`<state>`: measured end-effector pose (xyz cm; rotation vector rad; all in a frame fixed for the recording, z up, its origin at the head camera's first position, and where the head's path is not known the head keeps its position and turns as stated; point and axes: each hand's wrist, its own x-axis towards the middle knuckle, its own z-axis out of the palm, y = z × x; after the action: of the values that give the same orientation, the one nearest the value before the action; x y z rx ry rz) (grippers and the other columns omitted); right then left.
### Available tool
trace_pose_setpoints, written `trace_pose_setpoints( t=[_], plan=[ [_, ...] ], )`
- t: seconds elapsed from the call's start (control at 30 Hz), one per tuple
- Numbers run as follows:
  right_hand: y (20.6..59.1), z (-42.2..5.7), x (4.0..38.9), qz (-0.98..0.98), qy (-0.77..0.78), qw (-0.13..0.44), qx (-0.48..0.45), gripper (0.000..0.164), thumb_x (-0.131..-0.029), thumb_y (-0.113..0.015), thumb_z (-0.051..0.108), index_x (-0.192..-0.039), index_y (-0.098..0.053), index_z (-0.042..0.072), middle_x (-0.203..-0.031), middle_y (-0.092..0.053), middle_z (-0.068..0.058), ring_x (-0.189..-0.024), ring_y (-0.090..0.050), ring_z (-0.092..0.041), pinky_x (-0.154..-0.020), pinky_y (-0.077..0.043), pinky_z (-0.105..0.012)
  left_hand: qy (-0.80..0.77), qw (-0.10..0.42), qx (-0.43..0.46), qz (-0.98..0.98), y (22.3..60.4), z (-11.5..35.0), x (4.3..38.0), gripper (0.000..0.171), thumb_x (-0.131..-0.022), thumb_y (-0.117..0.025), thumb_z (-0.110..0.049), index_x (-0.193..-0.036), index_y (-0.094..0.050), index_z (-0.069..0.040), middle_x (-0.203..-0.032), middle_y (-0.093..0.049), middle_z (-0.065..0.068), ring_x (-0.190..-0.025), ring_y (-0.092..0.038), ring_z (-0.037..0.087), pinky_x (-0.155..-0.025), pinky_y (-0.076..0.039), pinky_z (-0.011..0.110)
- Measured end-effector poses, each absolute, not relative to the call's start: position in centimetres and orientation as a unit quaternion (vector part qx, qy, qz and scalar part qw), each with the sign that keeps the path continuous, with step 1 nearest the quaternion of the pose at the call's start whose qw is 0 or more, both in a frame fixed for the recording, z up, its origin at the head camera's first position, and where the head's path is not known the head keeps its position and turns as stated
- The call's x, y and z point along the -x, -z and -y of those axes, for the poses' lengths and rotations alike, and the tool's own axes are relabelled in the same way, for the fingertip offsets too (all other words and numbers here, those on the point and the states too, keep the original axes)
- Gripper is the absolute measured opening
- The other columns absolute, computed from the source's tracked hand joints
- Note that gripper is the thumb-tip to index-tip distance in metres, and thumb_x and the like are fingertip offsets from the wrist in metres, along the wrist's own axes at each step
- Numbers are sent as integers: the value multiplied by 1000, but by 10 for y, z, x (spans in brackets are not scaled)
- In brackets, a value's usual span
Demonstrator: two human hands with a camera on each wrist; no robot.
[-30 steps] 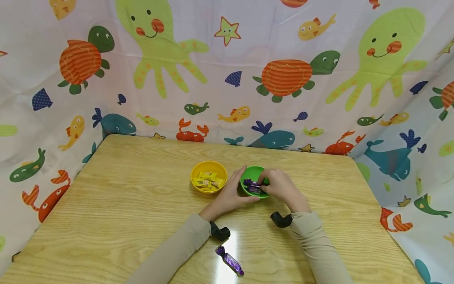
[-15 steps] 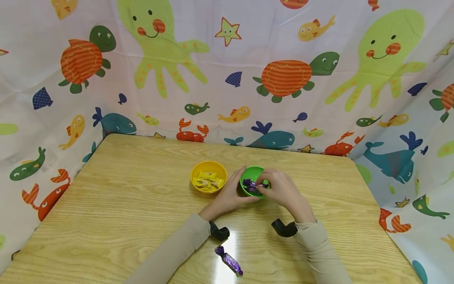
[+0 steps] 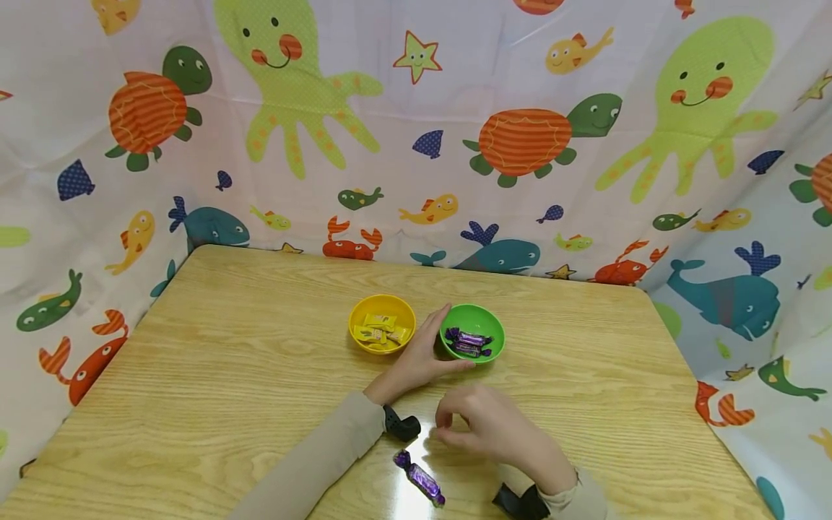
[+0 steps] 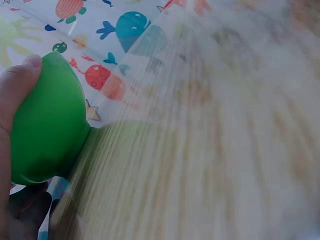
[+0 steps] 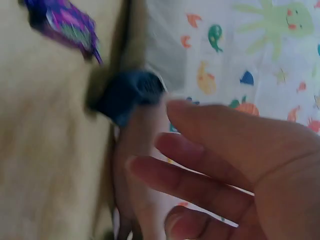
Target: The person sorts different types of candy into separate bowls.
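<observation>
My left hand [image 3: 416,361] holds the green bowl [image 3: 497,325] by its left side, thumb at the near side and fingers at the far side. Purple-wrapped candies [image 3: 468,343] lie inside it. In the left wrist view the bowl's green outer wall [image 4: 50,120] shows beside a digit on its rim. My right hand [image 3: 487,426] is above the table in front of the bowl, its fingers loosely bent with nothing between them. Close by on its left lies a single purple-wrapped candy [image 3: 424,480], also visible in the right wrist view as a blurred purple wrapper [image 5: 65,25].
A yellow bowl [image 3: 354,318] with several yellow-wrapped candies [image 3: 380,328] stands left of the green one, just beyond my left hand. The wooden table [image 3: 260,347] meets a curtain [image 3: 390,108] printed with sea animals at the back and sides.
My right hand has come out of the green bowl and moved toward me, near the single candy. The left hand and both bowls stay where they were.
</observation>
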<state>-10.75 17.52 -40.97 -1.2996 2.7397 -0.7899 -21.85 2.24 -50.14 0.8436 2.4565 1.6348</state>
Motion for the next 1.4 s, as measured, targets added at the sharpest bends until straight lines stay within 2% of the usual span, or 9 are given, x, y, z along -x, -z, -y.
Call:
trace_pose_setpoints(
  t=[0.1, 0.2, 0.4, 0.53, 0.7, 0.87, 1.03, 1.2, 1.4],
  plan=[
    [416, -169, 97, -878, 221, 29, 423, 15, -84, -79, 30, -77, -68, 23, -72, -58, 19, -65, -53, 3, -63, -41, -12, -532, 40, -270, -802, 501, -23, 218, 111, -79, -82, -49, -160, -15, -15, -161, -25, 2, -146, -28, 21, -118, -26, 49],
    [421, -162, 90, -882, 184, 49, 430, 21, -81, -80, 38, -75, -66, 24, -69, -53, 20, -63, -45, 6, -63, -36, -13, -535, 45, -268, -800, 500, -23, 217, 110, -79, -81, -49, -161, -15, -15, -162, -23, 2, -146, -27, 22, -118, -25, 50],
    [428, -150, 80, -887, 134, 77, 434, 34, -73, -83, 48, -71, -58, 26, -65, -37, 20, -59, -33, 4, -58, -28, -16, -530, 52, -267, -804, 498, -22, 217, 110, -80, -80, -50, -161, -13, -16, -162, -22, 1, -146, -26, 21, -118, -26, 49],
    [429, -147, 77, -888, 134, 81, 432, 30, -71, -84, 36, -69, -55, 28, -64, -37, 21, -58, -33, 4, -56, -29, -15, -520, 56, -265, -810, 497, -23, 217, 111, -81, -79, -52, -161, -11, -16, -163, -19, 2, -147, -24, 22, -117, -26, 50],
    [430, -148, 77, -883, 152, 83, 436, 20, -70, -79, 19, -70, -61, 28, -66, -44, 21, -58, -36, 5, -55, -31, -13, -514, 59, -266, -814, 496, -23, 217, 111, -82, -77, -53, -161, -8, -17, -164, -16, 3, -148, -21, 23, -118, -24, 50],
    [425, -150, 76, -868, 171, 85, 458, 15, -72, -77, 17, -76, -67, 28, -72, -49, 22, -61, -39, 8, -57, -33, -10, -517, 68, -267, -810, 496, -23, 216, 112, -83, -77, -53, -161, -5, -18, -165, -15, 4, -149, -20, 23, -118, -23, 50],
    [412, -155, 81, -862, 188, 85, 463, 15, -75, -80, 20, -87, -74, 26, -83, -59, 23, -71, -50, 12, -66, -40, -10, -521, 76, -272, -806, 497, -24, 216, 111, -84, -75, -52, -161, -1, -20, -165, -14, 5, -149, -20, 23, -119, -22, 49],
    [393, -162, 92, -864, 213, 67, 451, 13, -78, -80, 16, -84, -70, 21, -82, -60, 17, -70, -53, 6, -65, -42, -9, -524, 78, -273, -803, 498, -24, 217, 111, -85, -74, -52, -161, 1, -21, -165, -13, 6, -149, -20, 25, -118, -22, 52],
    [373, -179, 121, -853, 279, 16, 441, 14, -82, -79, 8, -92, -71, 14, -87, -62, 8, -68, -52, -5, -59, -44, -13, -524, 75, -282, -800, 498, -22, 219, 109, -86, -75, -42, -161, -1, -12, -165, -13, 11, -149, -18, 28, -118, -20, 54]
  ],
)
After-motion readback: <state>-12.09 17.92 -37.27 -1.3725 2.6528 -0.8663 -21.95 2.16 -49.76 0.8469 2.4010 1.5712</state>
